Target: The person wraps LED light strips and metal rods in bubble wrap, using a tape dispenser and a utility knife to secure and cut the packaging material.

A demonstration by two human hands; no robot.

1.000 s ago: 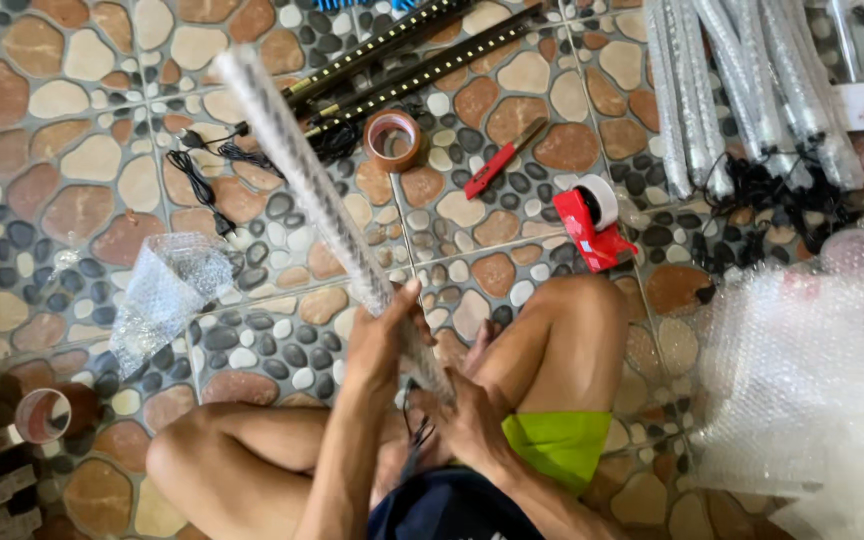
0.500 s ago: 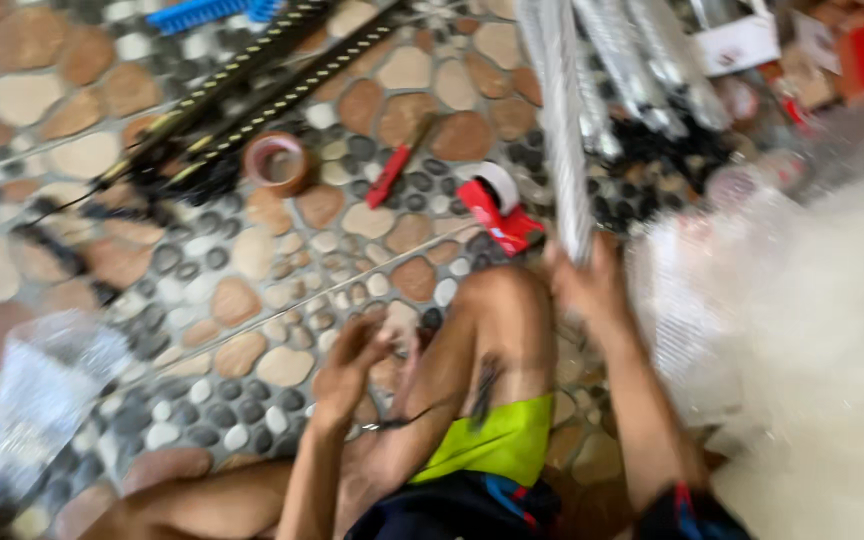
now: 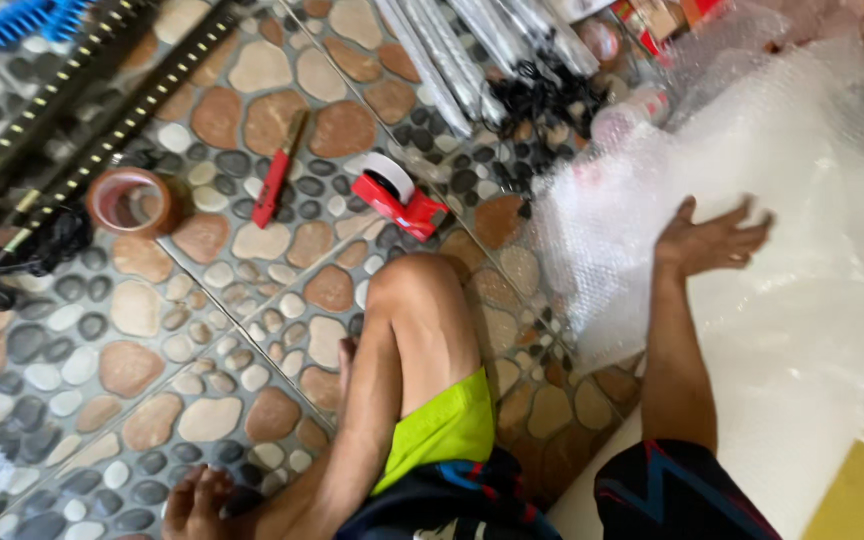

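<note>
My right hand [image 3: 710, 240] lies flat with fingers spread on a big sheet of clear bubble wrap [image 3: 802, 330] at the right and holds nothing. My left hand [image 3: 345, 352] is almost wholly hidden behind my raised bare knee [image 3: 422, 300]; only what look like fingertips show beside the shin. A red tape dispenser [image 3: 399, 197] with a white roll sits on the pebble-pattern floor just beyond the knee. A bundle of long tubes wrapped in clear film [image 3: 442, 60] lies at the top middle.
A brown tape roll [image 3: 132, 202] and a red-handled cutter [image 3: 274, 185] lie left of the dispenser. Long black light strips [image 3: 82, 115] run across the top left, by a blue part [image 3: 7, 25]. Black cables [image 3: 542, 100] lie by the tubes.
One second ago both hands held a long wrapped tube. My right hand then set it by the bundle, let go and moved onto the bubble wrap. The view swung right.
</note>
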